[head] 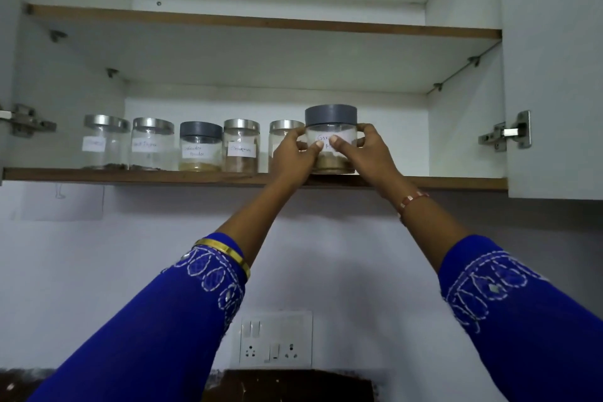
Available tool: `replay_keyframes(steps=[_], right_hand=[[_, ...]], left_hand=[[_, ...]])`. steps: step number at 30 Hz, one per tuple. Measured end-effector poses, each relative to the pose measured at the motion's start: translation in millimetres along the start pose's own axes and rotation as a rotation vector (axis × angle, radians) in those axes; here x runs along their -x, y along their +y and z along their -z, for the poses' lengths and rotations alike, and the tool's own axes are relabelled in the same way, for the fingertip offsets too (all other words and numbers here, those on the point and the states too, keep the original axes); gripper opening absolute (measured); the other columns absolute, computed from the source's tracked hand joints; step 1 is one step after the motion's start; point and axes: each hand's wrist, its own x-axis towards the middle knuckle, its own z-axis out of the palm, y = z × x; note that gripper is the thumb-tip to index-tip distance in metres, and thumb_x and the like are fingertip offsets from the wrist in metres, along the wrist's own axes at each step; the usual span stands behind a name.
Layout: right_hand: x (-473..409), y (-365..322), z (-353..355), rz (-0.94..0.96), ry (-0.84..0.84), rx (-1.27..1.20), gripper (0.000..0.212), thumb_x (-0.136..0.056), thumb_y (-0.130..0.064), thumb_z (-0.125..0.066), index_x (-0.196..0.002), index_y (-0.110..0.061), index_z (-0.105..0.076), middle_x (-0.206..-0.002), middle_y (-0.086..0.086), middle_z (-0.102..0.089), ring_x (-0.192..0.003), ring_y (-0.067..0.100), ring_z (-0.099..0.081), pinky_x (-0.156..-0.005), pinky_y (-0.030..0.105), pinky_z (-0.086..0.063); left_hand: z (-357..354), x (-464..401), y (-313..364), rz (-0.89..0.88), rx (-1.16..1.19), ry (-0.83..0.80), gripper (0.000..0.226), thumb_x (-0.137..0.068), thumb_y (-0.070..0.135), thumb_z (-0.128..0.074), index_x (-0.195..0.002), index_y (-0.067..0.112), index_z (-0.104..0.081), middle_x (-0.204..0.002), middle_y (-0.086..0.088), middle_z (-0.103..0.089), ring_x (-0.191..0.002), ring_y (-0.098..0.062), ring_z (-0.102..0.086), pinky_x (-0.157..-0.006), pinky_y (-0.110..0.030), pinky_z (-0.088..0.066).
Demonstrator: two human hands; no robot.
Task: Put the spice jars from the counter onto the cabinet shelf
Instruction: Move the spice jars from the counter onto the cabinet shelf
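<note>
Home kitchen, as indicated by a wall cabinet (463, 140) stocked with labelled spice jars (200, 147) above a socket panel (275, 341).

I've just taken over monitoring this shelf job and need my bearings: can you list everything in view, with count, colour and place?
Held jar: one, clear with grey lid, white label, brownish powder; at the lower shelf's front edge, right end of the row.
Other jars: five on the lower shelf, clear with white labels; four silver-lidded, one grey-lidded.
Upper shelf: one, brown-edged, nothing visible on it.
Hinges: silver, left and right.
Socket panel: one, white, on the wall below.
Left hand: grips the held jar; blue sleeve, gold bangle.
Right hand: grips the same jar; blue sleeve, bracelet.
</note>
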Motion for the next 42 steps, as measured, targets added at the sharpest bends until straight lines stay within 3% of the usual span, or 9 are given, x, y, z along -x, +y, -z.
replay_keyframes(steps=[7, 15, 19, 24, 27, 31, 34, 38, 42], right_hand=[[-22.9, 33.9, -6.5, -0.076, -0.03, 0.246, 0.056, -0.088, -0.035, -0.06, -0.125, -0.001, -0.034, -0.122, 0.019, -0.057, -0.109, 0.032, -0.056, -0.079, 0.03, -0.039], [-39.7, 47.1, -13.2, -0.076, -0.013, 0.592, 0.046, -0.087, -0.024, -0.063, -0.123, 0.0, -0.046, -0.127, 0.018, -0.056, -0.117, 0.032, -0.052, -0.089, 0.032, -0.042], [-43.5, 45.7, -15.6, -0.113, -0.051, 0.688, 0.036, -0.09, -0.018, -0.057, -0.121, 0.0, -0.051, -0.126, 0.018, -0.057, -0.117, 0.032, -0.053, -0.089, 0.032, -0.042], [-37.8, 40.6, -14.8, -0.102, -0.112, 0.726, 0.03, -0.093, -0.011, -0.048, -0.119, 0.003, -0.054, -0.126, 0.019, -0.057, -0.116, 0.033, -0.053, -0.088, 0.03, -0.042], [-25.1, 42.0, -15.4, -0.022, -0.094, 0.717, 0.027, -0.094, -0.007, -0.042, -0.109, 0.007, -0.059, -0.117, 0.023, -0.061, -0.109, 0.036, -0.056, -0.076, 0.027, -0.039], [-0.1, 53.8, -15.6, 0.203, -0.079, 0.737, 0.028, -0.091, 0.0, -0.043, -0.11, 0.007, -0.062, -0.113, 0.024, -0.061, -0.107, 0.037, -0.055, -0.09, 0.033, -0.041], [32.3, 68.1, -18.9, 0.349, -0.056, 0.745, 0.035, -0.091, -0.002, -0.045, -0.125, 0.004, -0.053, -0.13, 0.022, -0.054, -0.126, 0.036, -0.045, -0.11, 0.037, -0.031], [82.5, 67.3, -24.4, 0.249, -0.097, 0.65, 0.046, -0.099, -0.01, -0.037, -0.144, -0.002, -0.03, -0.154, 0.018, -0.023, -0.145, 0.029, -0.017, -0.118, 0.03, -0.015], [130.0, 60.4, -36.2, 0.126, -0.15, 0.495, 0.048, -0.1, -0.014, -0.038, -0.146, -0.006, -0.027, -0.156, 0.012, -0.02, -0.147, 0.025, -0.013, -0.118, 0.029, -0.015]], left_hand=[[-16.5, -29.4, -28.3, 0.024, -0.236, -0.055, 0.045, -0.083, 0.024, -0.066, -0.123, 0.009, -0.05, -0.118, -0.01, -0.063, -0.109, -0.023, -0.059, -0.087, -0.031, -0.046], [-22.8, -55.3, -27.4, 0.023, -0.619, -0.311, 0.043, -0.089, 0.017, -0.051, -0.131, 0.005, -0.049, -0.136, -0.013, -0.052, -0.125, -0.027, -0.048, -0.103, -0.033, -0.037], [-29.4, -59.0, -24.5, 0.059, -0.695, -0.42, 0.038, -0.092, 0.01, -0.039, -0.124, -0.004, -0.05, -0.135, -0.019, -0.049, -0.123, -0.03, -0.046, -0.1, -0.034, -0.037], [-39.2, -55.2, -30.0, 0.089, -0.805, -0.37, 0.037, -0.092, 0.018, -0.036, -0.122, 0.002, -0.05, -0.132, -0.017, -0.051, -0.119, -0.031, -0.049, -0.099, -0.038, -0.038], [-42.1, -37.9, -31.0, 0.012, -0.862, -0.222, 0.032, -0.092, 0.017, -0.038, -0.117, 0.005, -0.053, -0.122, -0.016, -0.059, -0.111, -0.032, -0.055, -0.095, -0.038, -0.039], [-38.1, -5.7, -35.6, -0.159, -0.846, -0.029, 0.031, -0.094, 0.016, -0.038, -0.118, 0.006, -0.054, -0.119, -0.015, -0.061, -0.114, -0.031, -0.052, -0.103, -0.04, -0.031], [-32.4, 22.2, -51.3, -0.298, -0.657, -0.005, 0.037, -0.093, 0.01, -0.037, -0.127, 0.005, -0.05, -0.136, -0.016, -0.05, -0.134, -0.03, -0.035, -0.116, -0.046, -0.016], [-28.4, 86.1, -61.9, -0.122, -0.367, -0.13, 0.043, -0.099, 0.009, -0.031, -0.142, 0.008, -0.032, -0.155, -0.012, -0.021, -0.146, -0.025, -0.01, -0.118, -0.039, -0.004], [-18.2, 153.7, -74.2, 0.038, -0.289, -0.138, 0.042, -0.1, 0.011, -0.028, -0.142, 0.01, -0.033, -0.154, -0.01, -0.024, -0.146, -0.023, -0.014, -0.12, -0.041, -0.01]])
